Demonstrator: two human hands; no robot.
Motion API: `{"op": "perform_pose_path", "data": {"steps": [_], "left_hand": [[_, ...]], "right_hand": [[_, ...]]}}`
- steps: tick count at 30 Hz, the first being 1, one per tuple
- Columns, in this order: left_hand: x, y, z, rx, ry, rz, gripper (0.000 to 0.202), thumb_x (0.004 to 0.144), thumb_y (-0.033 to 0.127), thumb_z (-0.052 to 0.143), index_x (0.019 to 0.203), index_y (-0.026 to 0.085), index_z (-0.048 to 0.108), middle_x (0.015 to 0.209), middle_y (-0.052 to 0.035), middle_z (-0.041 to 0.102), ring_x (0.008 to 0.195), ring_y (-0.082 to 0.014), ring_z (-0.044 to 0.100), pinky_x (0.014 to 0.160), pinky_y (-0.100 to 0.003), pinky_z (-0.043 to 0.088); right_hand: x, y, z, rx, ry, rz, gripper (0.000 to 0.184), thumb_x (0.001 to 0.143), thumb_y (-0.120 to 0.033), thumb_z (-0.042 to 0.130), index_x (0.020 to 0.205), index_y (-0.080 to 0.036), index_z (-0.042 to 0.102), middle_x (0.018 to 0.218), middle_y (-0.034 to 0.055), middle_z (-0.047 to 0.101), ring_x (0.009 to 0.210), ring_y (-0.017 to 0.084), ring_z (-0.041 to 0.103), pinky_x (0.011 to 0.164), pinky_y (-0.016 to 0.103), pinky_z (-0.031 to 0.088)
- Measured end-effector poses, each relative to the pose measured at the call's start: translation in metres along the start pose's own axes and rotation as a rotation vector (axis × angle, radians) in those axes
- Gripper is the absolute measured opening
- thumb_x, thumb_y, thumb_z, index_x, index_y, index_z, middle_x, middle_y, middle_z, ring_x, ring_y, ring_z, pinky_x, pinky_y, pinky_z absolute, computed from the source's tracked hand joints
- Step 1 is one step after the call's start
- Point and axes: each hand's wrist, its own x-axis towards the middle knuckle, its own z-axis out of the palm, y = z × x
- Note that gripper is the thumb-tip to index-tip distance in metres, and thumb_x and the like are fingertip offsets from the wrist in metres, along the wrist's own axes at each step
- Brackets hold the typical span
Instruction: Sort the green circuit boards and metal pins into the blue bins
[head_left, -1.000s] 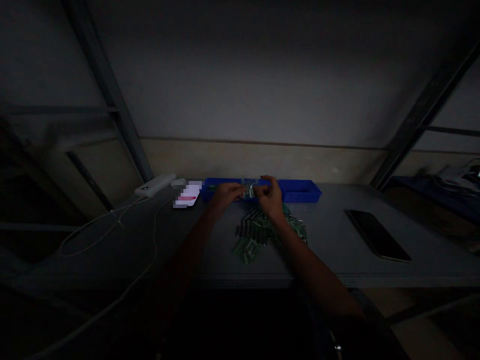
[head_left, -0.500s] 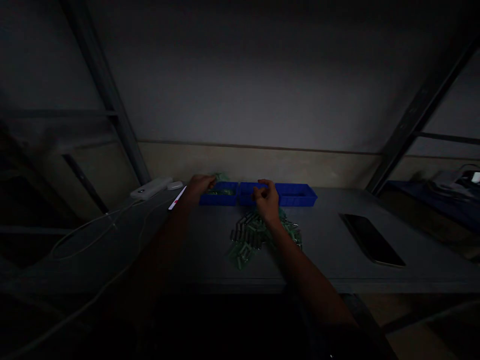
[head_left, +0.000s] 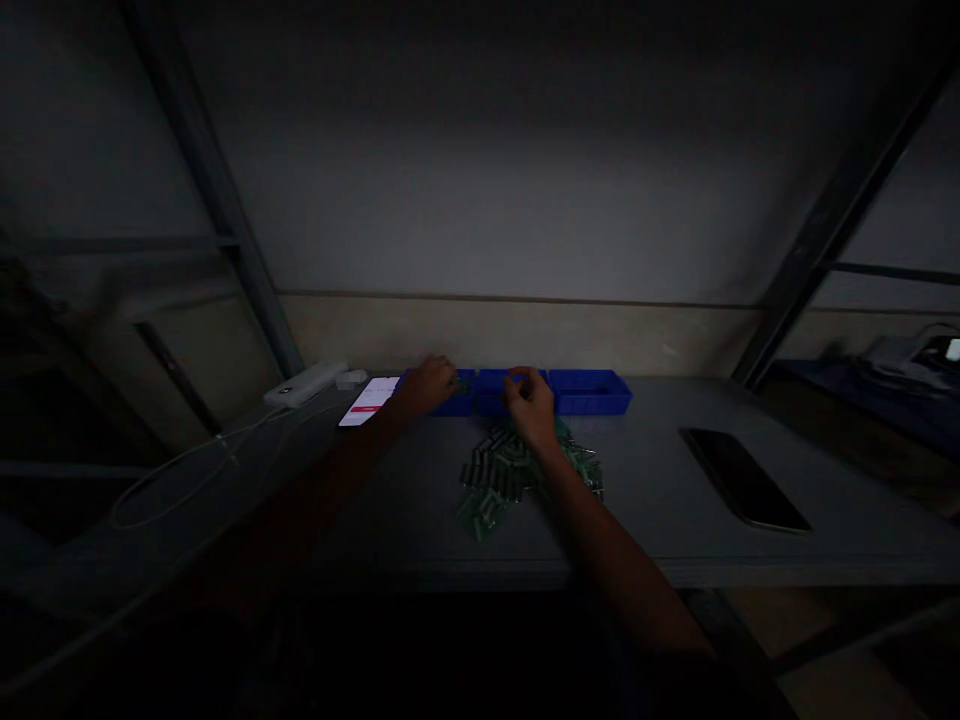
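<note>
My left hand (head_left: 431,383) is over the left blue bin (head_left: 454,408), its fingers curled down towards the greenish contents (head_left: 463,384). Whatever the fingers hold, if anything, is hidden. My right hand (head_left: 531,402) hovers before the middle blue bin (head_left: 491,403) with thumb and fingers bent together in a pinch; I cannot make out anything between them. Below it on the table lies a pile of small metal cylinders (head_left: 495,473), mixed with green clear plastic bags (head_left: 480,513). The right forearm covers part of this pile.
A right blue bin (head_left: 592,403) completes the row along the wall. Left of the bins lie a lit phone (head_left: 367,402) and a white power strip (head_left: 306,385) with cables. A dark tablet-like device (head_left: 745,480) rests on the grey table (head_left: 645,500) at right.
My left hand has moved right and slightly down over the left bin. The green bag seen at its fingertips no longer shows there. My right hand has barely moved, fingers slightly more closed.
</note>
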Motion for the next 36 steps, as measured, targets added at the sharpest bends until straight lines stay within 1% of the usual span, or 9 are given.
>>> {"op": "perform_pose_path", "data": {"steps": [2,5,10,13,19,23,27,33,36], "left_hand": [[0.0,-0.003,0.008,-0.056,-0.05,0.041,0.018,0.078,0.022,0.053,0.091,0.016,0.063,0.101,-0.0102,0.065,0.1,-0.0214,0.057,0.087,-0.03,0.042],[0.003,-0.015,0.012,-0.135,-0.074,0.015,0.023,0.079,0.023,0.052,0.099,0.018,0.061,0.099,-0.0073,0.067,0.092,-0.0203,0.061,0.081,-0.029,0.045],[0.006,-0.033,0.002,-0.105,0.129,-0.115,0.027,0.081,0.025,0.048,0.104,0.017,0.06,0.1,-0.0089,0.068,0.09,-0.021,0.062,0.08,-0.029,0.044],[0.003,-0.035,-0.002,-0.03,0.162,-0.106,0.025,0.082,0.024,0.047,0.102,0.017,0.06,0.101,-0.0096,0.067,0.093,-0.0214,0.061,0.081,-0.029,0.043],[-0.005,-0.03,0.01,0.131,0.073,-0.11,0.028,0.086,0.031,0.043,0.102,0.017,0.061,0.096,-0.0122,0.066,0.093,-0.0257,0.06,0.081,-0.035,0.041],[-0.002,-0.038,0.024,-0.038,-0.005,-0.162,0.026,0.083,0.037,0.048,0.097,0.018,0.06,0.094,-0.0097,0.067,0.088,-0.0228,0.061,0.075,-0.031,0.043],[0.004,-0.048,0.027,-0.251,-0.123,-0.132,0.027,0.077,0.041,0.054,0.093,0.02,0.059,0.093,-0.0063,0.068,0.085,-0.0199,0.062,0.072,-0.027,0.044],[0.01,-0.045,0.021,-0.25,-0.241,-0.233,0.037,0.076,0.05,0.05,0.099,0.023,0.062,0.103,-0.0065,0.067,0.093,-0.0219,0.061,0.078,-0.028,0.044],[0.01,-0.043,0.02,-0.299,-0.213,-0.302,0.038,0.08,0.051,0.043,0.093,0.023,0.067,0.102,-0.0063,0.069,0.096,-0.0227,0.061,0.082,-0.03,0.044]], "right_hand": [[0.0,0.0,0.0,-0.012,-0.011,0.011,0.022,0.076,-0.037,0.05,0.087,-0.019,0.055,0.054,-0.0059,0.052,0.051,0.012,0.051,0.053,0.023,0.038],[0.0,-0.001,0.0,-0.013,-0.021,0.018,0.023,0.077,-0.039,0.05,0.085,-0.019,0.056,0.055,-0.0052,0.053,0.053,0.013,0.053,0.054,0.023,0.039],[0.0,-0.003,-0.001,-0.053,-0.046,0.024,0.023,0.077,-0.039,0.048,0.08,-0.018,0.057,0.056,-0.0035,0.054,0.053,0.014,0.052,0.053,0.024,0.038],[-0.001,-0.004,-0.001,-0.085,-0.063,0.012,0.022,0.077,-0.038,0.047,0.078,-0.018,0.058,0.054,-0.0038,0.053,0.052,0.013,0.051,0.052,0.023,0.037],[-0.002,-0.005,-0.002,-0.132,-0.079,0.011,0.022,0.078,-0.038,0.047,0.075,-0.018,0.057,0.054,-0.0042,0.052,0.051,0.012,0.049,0.052,0.022,0.036],[-0.001,-0.005,-0.003,-0.162,-0.077,0.015,0.023,0.079,-0.038,0.046,0.076,-0.018,0.058,0.056,-0.0031,0.054,0.055,0.012,0.051,0.054,0.022,0.037],[0.001,-0.002,-0.003,-0.142,-0.078,0.014,0.023,0.079,-0.038,0.046,0.075,-0.019,0.058,0.057,-0.0027,0.055,0.055,0.013,0.053,0.054,0.023,0.038],[0.012,0.003,-0.015,-0.167,-0.093,0.033,0.025,0.08,-0.039,0.045,0.079,-0.018,0.059,0.061,-0.0014,0.058,0.059,0.014,0.056,0.057,0.023,0.041],[0.018,0.006,-0.027,-0.33,-0.136,0.02,0.025,0.082,-0.036,0.045,0.08,-0.017,0.061,0.064,0.0008,0.061,0.061,0.013,0.057,0.059,0.023,0.041]]}}
